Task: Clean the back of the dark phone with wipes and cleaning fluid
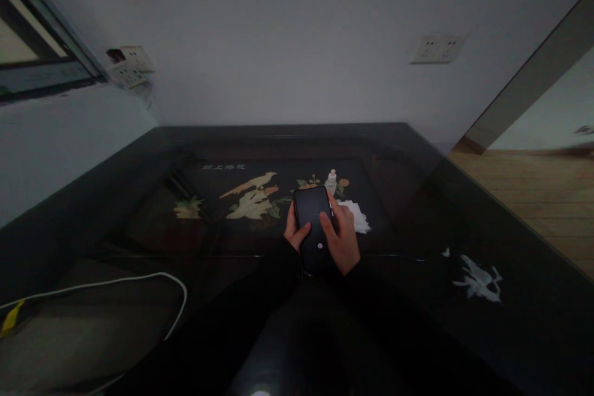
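Observation:
A smartphone (314,213) with a dark screen is held upright between my two hands above the black table. Along its left edge, my left hand (294,229) grips it, the thumb resting near the screen. From the right side my right hand (342,236) holds it too, with the thumb over the screen. Just beyond the phone stands a small clear bottle (331,182) with a pale cap. White tissue (356,216) lies behind my right hand, partly covered by it.
The dark glossy table (417,198) bears a bird-and-flower picture (250,201). Crumpled tissue (480,278) lies at the right. A white cable (125,278) curves at the left. Wall sockets (437,49) sit above the table's back edge, and a window (37,31) is at upper left.

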A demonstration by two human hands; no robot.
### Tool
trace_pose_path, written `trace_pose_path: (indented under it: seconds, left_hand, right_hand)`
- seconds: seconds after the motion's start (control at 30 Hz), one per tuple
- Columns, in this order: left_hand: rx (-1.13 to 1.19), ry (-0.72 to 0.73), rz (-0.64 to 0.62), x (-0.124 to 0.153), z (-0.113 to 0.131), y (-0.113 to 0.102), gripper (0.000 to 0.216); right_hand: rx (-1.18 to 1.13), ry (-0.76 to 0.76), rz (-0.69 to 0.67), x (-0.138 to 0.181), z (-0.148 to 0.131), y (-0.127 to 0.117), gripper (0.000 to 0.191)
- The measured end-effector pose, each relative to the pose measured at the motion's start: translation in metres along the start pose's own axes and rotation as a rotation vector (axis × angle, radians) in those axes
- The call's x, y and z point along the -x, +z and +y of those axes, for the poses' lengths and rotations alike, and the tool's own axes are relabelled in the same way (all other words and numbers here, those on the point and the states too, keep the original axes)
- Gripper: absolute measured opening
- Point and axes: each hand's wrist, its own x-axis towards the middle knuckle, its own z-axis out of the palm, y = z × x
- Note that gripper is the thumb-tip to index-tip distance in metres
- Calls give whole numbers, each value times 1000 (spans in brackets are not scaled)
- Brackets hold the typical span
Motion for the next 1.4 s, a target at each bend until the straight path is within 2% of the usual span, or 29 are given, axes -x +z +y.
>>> trace_pose_path:
  seconds: [0.1,0.27,0.4,0.47,0.53,0.6,0.63,0.73,0.87,1.1,1.4]
  left_hand:
    - [-16,36,-33,2,2,2,105]
    - [-94,46,-9,2,-3,-4,99]
    - [-116,88,-1,-4,-3,-10,95]
    - [-77,85,-5,-10,1,-14,94]
    - [-49,116,4,-15,7,-18,93]
    - [-40,165,-6,-19,13,-22,91]
    - [-33,180,-23,-20,15,-23,90]
    - [15,177,-88,-18,20,-21,90]
    - [95,162,-153,-12,22,-16,91]
    - [31,199,-109,-11,20,-18,91]
    - [-3,217,-138,-18,13,-24,96]
  right_hand:
    - [26,-9,19,1,4,2,53]
    - [-133,-50,-180,2,1,5,63]
    - [-290,3,-303,-6,-2,-2,71]
    - [-429,114,-443,-11,4,-10,74]
    - [-557,293,-695,-15,12,-19,74]
    - [-648,466,-943,-16,20,-25,67]
    - [-687,521,-1009,-15,23,-27,61]
    - [-796,567,-992,-10,24,-26,48]
    - [-819,572,-949,-6,22,-21,40]
    - [-718,573,-891,-4,19,-20,33]
    - [-646,570,-864,-2,18,-17,29]
